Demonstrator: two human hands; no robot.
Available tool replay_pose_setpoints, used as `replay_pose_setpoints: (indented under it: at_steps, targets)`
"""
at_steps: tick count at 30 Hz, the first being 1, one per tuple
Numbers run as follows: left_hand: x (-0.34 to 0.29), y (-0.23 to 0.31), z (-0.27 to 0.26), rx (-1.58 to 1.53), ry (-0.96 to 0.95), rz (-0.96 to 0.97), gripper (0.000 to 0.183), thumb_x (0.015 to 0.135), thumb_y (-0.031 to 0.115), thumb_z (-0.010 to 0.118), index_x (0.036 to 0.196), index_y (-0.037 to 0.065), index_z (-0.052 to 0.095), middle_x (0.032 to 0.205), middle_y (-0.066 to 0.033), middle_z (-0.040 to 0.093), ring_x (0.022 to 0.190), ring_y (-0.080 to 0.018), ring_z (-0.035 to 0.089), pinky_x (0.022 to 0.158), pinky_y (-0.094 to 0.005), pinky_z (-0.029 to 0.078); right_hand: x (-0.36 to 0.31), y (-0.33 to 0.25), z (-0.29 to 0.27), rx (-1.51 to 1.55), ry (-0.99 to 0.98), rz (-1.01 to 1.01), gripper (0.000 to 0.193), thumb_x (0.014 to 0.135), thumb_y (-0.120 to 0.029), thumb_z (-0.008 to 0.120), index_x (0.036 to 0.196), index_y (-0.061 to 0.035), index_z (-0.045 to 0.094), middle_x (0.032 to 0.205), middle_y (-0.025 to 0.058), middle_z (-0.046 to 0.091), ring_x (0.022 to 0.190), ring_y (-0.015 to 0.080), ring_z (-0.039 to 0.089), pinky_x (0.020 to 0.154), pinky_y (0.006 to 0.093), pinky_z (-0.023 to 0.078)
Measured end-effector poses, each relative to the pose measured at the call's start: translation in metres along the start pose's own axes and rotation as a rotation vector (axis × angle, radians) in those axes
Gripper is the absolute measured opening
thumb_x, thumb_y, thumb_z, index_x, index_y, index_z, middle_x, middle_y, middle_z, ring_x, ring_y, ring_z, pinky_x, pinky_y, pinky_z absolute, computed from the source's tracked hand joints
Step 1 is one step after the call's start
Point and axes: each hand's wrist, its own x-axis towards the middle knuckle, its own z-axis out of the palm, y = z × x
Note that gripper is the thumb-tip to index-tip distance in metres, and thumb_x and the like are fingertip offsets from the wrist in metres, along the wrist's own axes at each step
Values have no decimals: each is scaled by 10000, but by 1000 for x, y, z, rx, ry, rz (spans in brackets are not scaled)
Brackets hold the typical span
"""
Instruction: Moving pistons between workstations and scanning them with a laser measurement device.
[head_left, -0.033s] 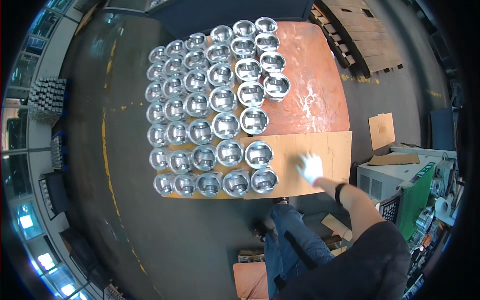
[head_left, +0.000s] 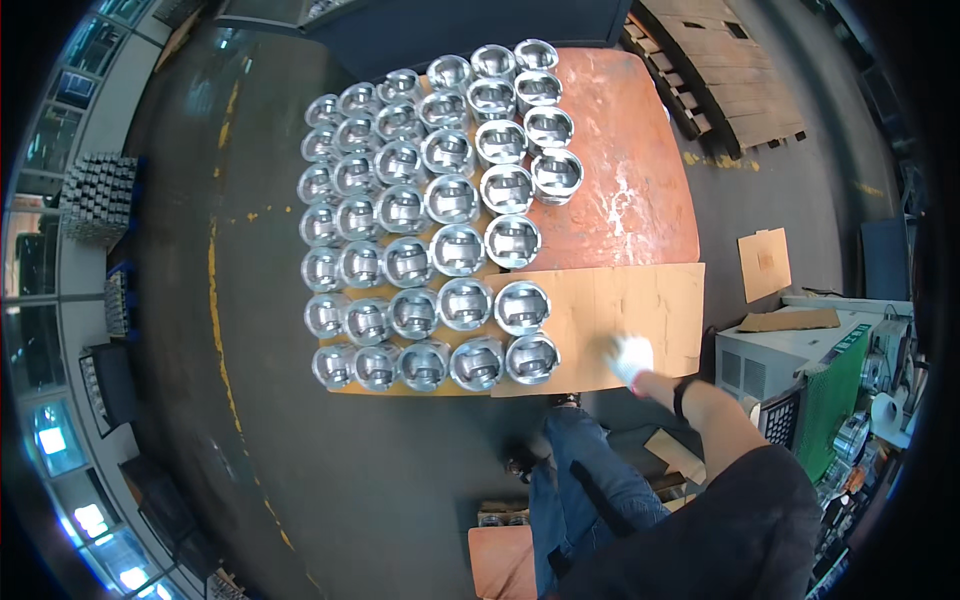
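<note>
My right hand (head_left: 631, 358), in a white glove, is over the right part of a flat cardboard sheet (head_left: 590, 300) at the table's near edge. Its fingers are stretched toward the left and somewhat blurred, with nothing visible in them. Whether it touches the cardboard I cannot tell. Left of it stand rows of shiny metal pistons, hollow side up; the nearest piston (head_left: 531, 358) sits at the sheet's left part, apart from the hand. My left hand is out of view.
The reddish table top (head_left: 625, 160) shows beyond the cardboard. A wooden pallet (head_left: 745, 75) lies on the floor at the far right, with a loose cardboard piece (head_left: 764, 265) nearer. A white cabinet (head_left: 765, 360) and a green-topped bench (head_left: 835, 400) stand right. A small reddish stool (head_left: 502, 562) is below.
My right hand has moved slightly right and toward me over the cardboard. The whole row of pistons sits a little further right in the picture, as the view has shifted.
</note>
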Motion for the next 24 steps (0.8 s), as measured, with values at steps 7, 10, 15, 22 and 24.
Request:
replay_pose_setpoints:
  at_steps: [7,10,15,22,24]
  targets:
    - [54,6,-91,-13,-4,162,409,973,339,516,1182,-12,533,1127,-89,551,1016,-196,520,850,-321,432,-177,104,125,-273,-934,276,575,858,-551,575,1278,-158,596,1286,62,604,1165,237,587,993,341,433]
    - [97,7,-145,-49,22,309,446,968,321,525,1236,-35,520,1198,-115,554,1085,-218,527,900,-341,436,-173,37,89,-315,-846,197,513,889,-530,536,1246,-173,623,1248,46,630,1144,234,600,972,339,450]
    - [150,80,-163,-277,-271,467,509,957,300,541,1319,-55,491,1328,-147,532,1198,-241,512,1023,-351,393,-185,-82,58,-218,-620,38,554,830,-509,581,1207,-107,641,1231,130,627,1162,297,580,981,380,441]
    - [120,92,-159,-71,48,796,507,862,426,650,1157,14,653,1145,-128,670,1075,-212,603,943,-310,436,-199,-305,50,-317,-494,-382,551,735,-451,729,1089,-31,689,1100,155,680,1033,267,644,870,379,495]
    - [118,87,-175,50,196,739,551,845,516,605,1154,64,662,1184,-155,647,1148,-292,582,970,-354,439,-195,-340,57,-356,-603,-457,554,751,-473,712,1114,-56,686,1066,167,685,1007,322,644,799,441,514]
